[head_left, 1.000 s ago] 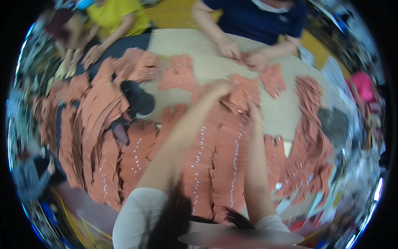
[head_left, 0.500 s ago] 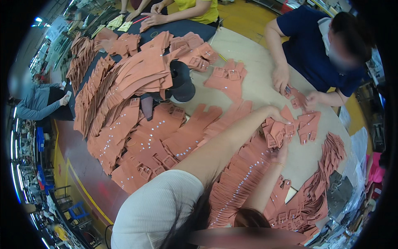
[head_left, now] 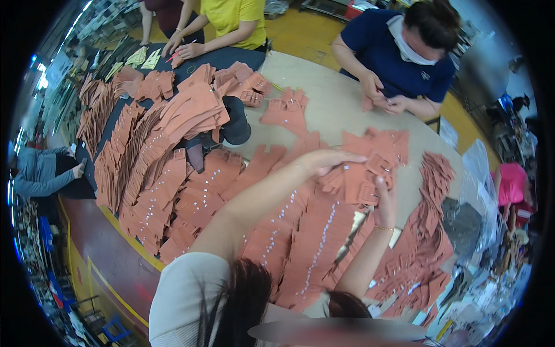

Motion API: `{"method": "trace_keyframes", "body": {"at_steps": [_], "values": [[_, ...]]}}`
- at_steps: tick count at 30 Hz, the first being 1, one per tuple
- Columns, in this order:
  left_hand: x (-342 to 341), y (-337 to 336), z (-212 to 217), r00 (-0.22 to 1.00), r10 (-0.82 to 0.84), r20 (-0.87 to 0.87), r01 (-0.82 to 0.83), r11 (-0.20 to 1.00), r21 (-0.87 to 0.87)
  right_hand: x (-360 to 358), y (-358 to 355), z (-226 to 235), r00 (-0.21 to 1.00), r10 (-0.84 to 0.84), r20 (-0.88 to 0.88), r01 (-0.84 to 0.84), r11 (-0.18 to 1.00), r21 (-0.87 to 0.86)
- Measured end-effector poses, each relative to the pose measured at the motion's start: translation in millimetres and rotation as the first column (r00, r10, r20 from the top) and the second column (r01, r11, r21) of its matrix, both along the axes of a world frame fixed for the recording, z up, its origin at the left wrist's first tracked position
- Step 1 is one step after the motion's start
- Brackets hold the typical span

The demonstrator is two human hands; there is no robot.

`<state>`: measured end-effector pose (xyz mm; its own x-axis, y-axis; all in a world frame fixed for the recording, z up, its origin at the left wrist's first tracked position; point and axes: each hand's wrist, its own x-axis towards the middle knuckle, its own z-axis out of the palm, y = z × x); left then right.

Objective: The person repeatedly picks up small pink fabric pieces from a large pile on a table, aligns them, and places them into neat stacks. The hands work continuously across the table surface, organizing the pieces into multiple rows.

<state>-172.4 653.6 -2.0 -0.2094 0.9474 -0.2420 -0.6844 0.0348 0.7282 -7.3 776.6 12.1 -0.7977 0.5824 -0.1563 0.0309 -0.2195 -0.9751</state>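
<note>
Both my hands are on a small bundle of reddish-brown, leather-like pieces with covered buckles (head_left: 370, 173), held above the worktable. My left hand (head_left: 335, 159) lies along the bundle's left side, fingers reaching over its top, the thumb hidden. My right hand (head_left: 385, 203) grips the near right edge beside a buckle, its fingers partly out of sight. Just beyond the bundle are more buckled pieces (head_left: 396, 141); where the two meet I cannot tell. Below my hands run long overlapping rows of similar pieces (head_left: 318, 243) dotted with small white marks.
Large piles of brown pieces (head_left: 191, 113) cover the table's left side, beside a dark cap (head_left: 236, 124). Another heap (head_left: 430, 191) lies at right. Across the table a masked person in navy (head_left: 399, 63) handles a small piece. A person in yellow (head_left: 234, 23) works at far left.
My hands have come nearer with the bundle, turning it so it lies flatter. The person in navy has lifted a small piece off the table. The whole view has shifted.
</note>
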Motion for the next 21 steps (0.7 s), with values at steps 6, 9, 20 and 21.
{"method": "trace_keyframes", "body": {"at_steps": [6, 9, 20, 21], "values": [[106, -125, 27, 0.847, 0.119, 0.518, -0.146, 0.989, 0.011, 63, -79, 50, 0.95, 0.174, 0.258, -0.226, 0.956, 0.189], [155, -170, 27, 0.809, 0.188, 0.557, -0.219, 0.976, -0.011, 101, -124, 59, 0.959, 0.081, 0.272, -0.175, 0.923, 0.342], [273, -265, 16, 0.824, 0.283, 0.491, -0.282, 0.956, -0.079, 245, -281, 47, 0.958, -0.186, 0.218, -0.087, 0.538, 0.839], [281, -269, 18, 0.83, 0.305, 0.467, -0.303, 0.95, -0.082, 248, -287, 46, 0.961, -0.194, 0.198, -0.065, 0.538, 0.84]]}}
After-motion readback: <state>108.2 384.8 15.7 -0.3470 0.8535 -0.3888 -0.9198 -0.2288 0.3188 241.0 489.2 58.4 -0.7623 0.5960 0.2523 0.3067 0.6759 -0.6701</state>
